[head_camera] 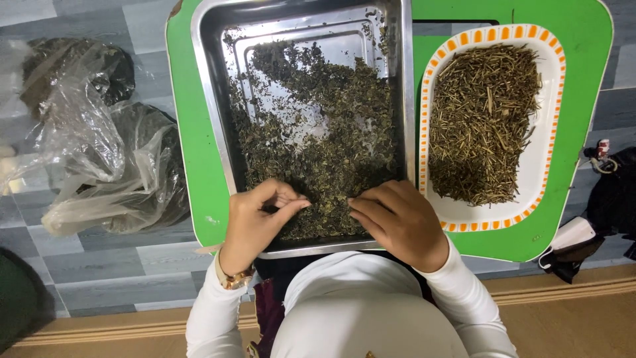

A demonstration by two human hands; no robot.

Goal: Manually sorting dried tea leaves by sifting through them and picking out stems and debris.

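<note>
1. Nearest the body, the left hand [255, 222] pinches a few bits of the dried leaves [324, 146] between thumb and fingertips; the right hand [397, 222] rests curled on them, just beside.
2. Leaves lie ahead of both hands in the steel tray [207, 99] (long axis running away).
3. Right: an oval plate [530, 199] holding stems [480, 122].
4. Far left: clear plastic bags [99, 152] on the floor.

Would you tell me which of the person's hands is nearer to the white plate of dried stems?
The right hand: it rests at the metal tray's near right corner, just beside the white plate. The left hand is at the tray's near left, farther off.
</note>
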